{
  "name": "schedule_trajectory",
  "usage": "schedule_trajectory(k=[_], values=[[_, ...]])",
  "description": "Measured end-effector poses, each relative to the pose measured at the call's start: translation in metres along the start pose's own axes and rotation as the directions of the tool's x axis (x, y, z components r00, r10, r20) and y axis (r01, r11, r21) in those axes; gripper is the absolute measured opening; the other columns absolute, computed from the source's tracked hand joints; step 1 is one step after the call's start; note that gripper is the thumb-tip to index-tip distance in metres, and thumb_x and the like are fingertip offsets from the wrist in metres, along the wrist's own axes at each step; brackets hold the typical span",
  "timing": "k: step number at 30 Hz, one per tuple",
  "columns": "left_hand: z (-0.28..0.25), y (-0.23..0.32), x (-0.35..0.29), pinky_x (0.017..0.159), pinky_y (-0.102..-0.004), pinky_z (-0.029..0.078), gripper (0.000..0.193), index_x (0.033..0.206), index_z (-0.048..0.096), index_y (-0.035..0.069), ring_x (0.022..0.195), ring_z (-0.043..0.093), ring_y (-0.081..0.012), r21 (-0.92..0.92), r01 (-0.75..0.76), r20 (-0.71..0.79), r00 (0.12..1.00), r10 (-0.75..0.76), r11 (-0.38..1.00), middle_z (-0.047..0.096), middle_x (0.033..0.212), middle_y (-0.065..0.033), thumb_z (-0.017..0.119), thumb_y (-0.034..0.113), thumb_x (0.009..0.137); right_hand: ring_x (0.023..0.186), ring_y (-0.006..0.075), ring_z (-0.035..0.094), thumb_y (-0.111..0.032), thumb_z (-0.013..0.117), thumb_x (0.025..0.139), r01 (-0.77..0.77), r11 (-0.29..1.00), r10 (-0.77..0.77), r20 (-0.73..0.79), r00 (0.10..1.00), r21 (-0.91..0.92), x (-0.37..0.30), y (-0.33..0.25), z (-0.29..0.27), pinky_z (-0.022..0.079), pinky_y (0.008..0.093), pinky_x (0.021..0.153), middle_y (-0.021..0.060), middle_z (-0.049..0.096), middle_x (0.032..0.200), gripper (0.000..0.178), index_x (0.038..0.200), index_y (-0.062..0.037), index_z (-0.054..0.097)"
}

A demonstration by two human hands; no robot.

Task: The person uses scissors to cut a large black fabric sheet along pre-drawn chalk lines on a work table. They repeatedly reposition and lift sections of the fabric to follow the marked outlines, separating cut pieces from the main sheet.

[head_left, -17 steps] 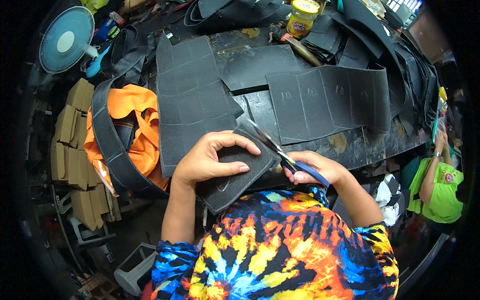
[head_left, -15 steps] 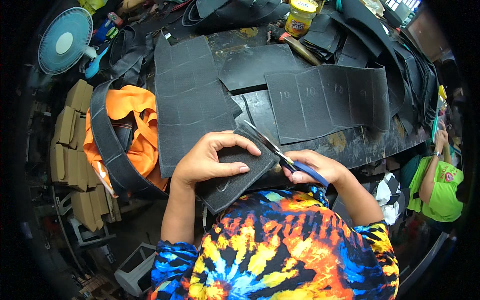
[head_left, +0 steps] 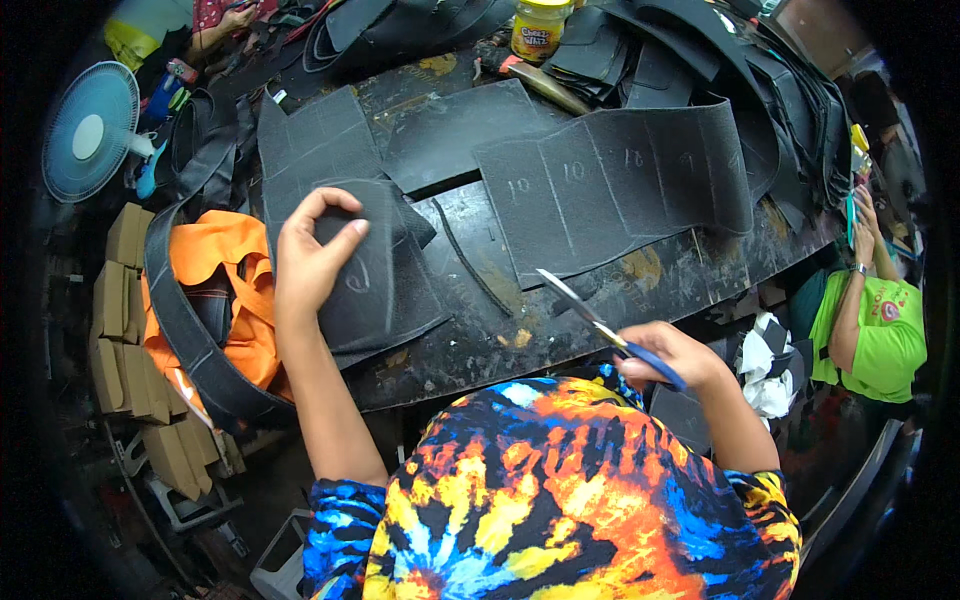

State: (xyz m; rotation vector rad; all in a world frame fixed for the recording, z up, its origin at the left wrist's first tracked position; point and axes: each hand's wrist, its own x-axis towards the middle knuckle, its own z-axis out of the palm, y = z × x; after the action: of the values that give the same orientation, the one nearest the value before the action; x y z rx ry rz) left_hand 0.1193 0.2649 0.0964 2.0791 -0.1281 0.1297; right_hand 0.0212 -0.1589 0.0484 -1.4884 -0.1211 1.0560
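My left hand holds a black rectangular piece of sheet material with a light chalk mark, thumb on top and some fingers hidden. It is over a larger black sheet on the left of the table. Nearer to me, my right hand grips scissors by their blue handles. Their blades point up and left, away from the material. Between my hands, a thin curved black strip lies on the table. A long black sheet with chalk lines and marks lies beyond the scissors.
An orange cloth bulges inside a black band at the left, near stacked cardboard boxes and a fan. A yellow-lidded jar and a hammer lie toward the back. A person in a green shirt is at the right.
My left hand has carried the black piece left and farther over the table, turning it. The scissors have come away from its edge, moving slightly right. The whole view has shifted.
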Motion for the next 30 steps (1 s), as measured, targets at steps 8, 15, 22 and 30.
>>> schedule_trajectory(k=[8, 15, 22, 30], values=[[0.093, 0.0, -0.011, 0.091, -0.0372, 0.051, 0.038, 0.12, 0.064, 0.01, 0.109, 0.06, -0.0235, -0.026, -0.107, -0.115, 0.988, 0.103, 0.994, 0.061, 0.12, -0.0092, 0.07, 0.007, 0.082, 0.06, 0.0147, 0.057, -0.048, 0.06, 0.094, 0.073, 0.886, 0.052, -0.253, 0.966, 0.458, -0.026, 0.041, 0.02, 0.044, 0.026, 0.057, 0.0062, 0.059, 0.07, 0.046, 0.084, -0.0025, 0.061], [0.15, -0.001, -0.002, 0.088, -0.0297, 0.051, 0.03, 0.121, 0.065, 0.007, 0.108, 0.059, -0.0153, -0.658, 0.385, 0.354, 0.917, -0.186, 0.647, 0.06, 0.117, -0.0049, 0.069, 0.007, 0.091, 0.063, 0.0069, 0.057, -0.024, 0.073, 0.09, 0.081, 0.961, 0.02, -0.362, 0.932, 0.263, -0.02, 0.028, 0.025, 0.048, 0.0224, 0.059, -0.0016, 0.059, 0.071, 0.023, 0.085, -0.0065, 0.06], [0.185, 0.02, -0.017, 0.095, -0.0269, 0.047, 0.045, 0.123, 0.063, 0.002, 0.108, 0.059, -0.0137, -0.607, 0.285, 0.325, 0.941, -0.094, 0.742, 0.063, 0.117, -0.006, 0.077, 0.002, 0.08, 0.083, 0.0106, 0.056, -0.04, 0.066, 0.094, 0.151, 0.957, -0.105, -0.19, 0.976, 0.247, -0.014, 0.033, 0.035, 0.048, 0.027, 0.078, 0.0026, 0.058, 0.09, 0.039, 0.103, -0.0037, 0.056], [0.195, 0.03, -0.028, 0.096, -0.0292, 0.047, 0.046, 0.121, 0.063, 0.0, 0.106, 0.061, -0.0159, -0.512, 0.185, 0.225, 0.971, -0.077, 0.839, 0.066, 0.114, -0.0084, 0.078, 0.001, 0.077, 0.089, 0.011, 0.054, -0.039, 0.059, 0.098, 0.113, 0.962, -0.034, -0.302, 0.953, 0.249, 0.007, 0.017, 0.058, 0.046, 0.0265, 0.083, 0.0032, 0.056, 0.095, 0.037, 0.107, -0.0035, 0.055]])
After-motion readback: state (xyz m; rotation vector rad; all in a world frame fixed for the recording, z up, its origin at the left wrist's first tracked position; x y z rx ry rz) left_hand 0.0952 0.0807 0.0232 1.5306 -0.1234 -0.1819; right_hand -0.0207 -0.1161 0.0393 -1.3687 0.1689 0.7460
